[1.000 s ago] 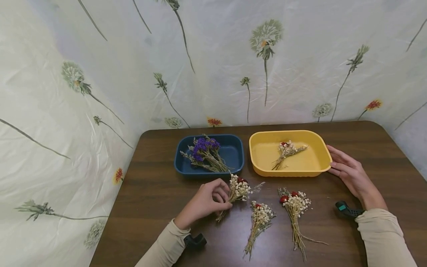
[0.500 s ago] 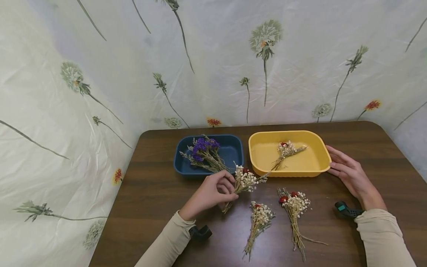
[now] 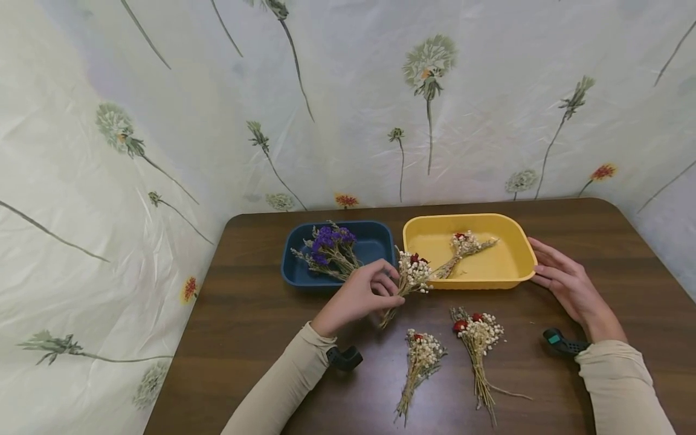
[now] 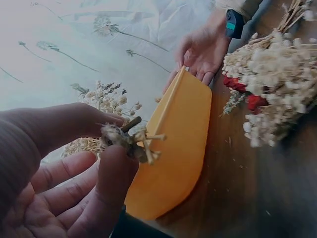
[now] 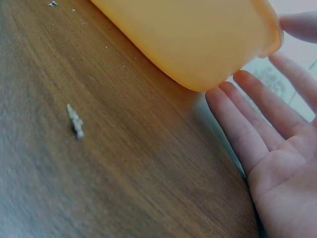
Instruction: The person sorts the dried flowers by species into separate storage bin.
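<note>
Head view has my left hand (image 3: 361, 293) pinching a dried bunch (image 3: 414, 273) by its stems between thumb and fingers, over the near edge of the table (image 3: 244, 338) side of two trays. I presumably grip it low because the stems are firm and the heads look brittle. Its flowers overlap the near left corner of the yellow tray (image 3: 489, 283); whether they touch it, I can't tell. My right hand (image 3: 571, 287) rests nearly straight fingers against that tray's right end, thumb by the rim, perhaps to steady it. The kinds seem to lie apart: purple flowers (image 3: 328, 243) in the blue tray (image 3: 375, 232), a small white-and-red bunch (image 3: 464, 243) in the yellow. Two similar bunches, a nearer one (image 3: 424, 353) and a fuller one (image 3: 481, 335), lie before me, heads pointing away, which leaves their stems towards me.

What I hold is a fan of tiny cream-white blossoms with dark red among them, tilted up and rightward on thin straw-coloured stems.
</note>
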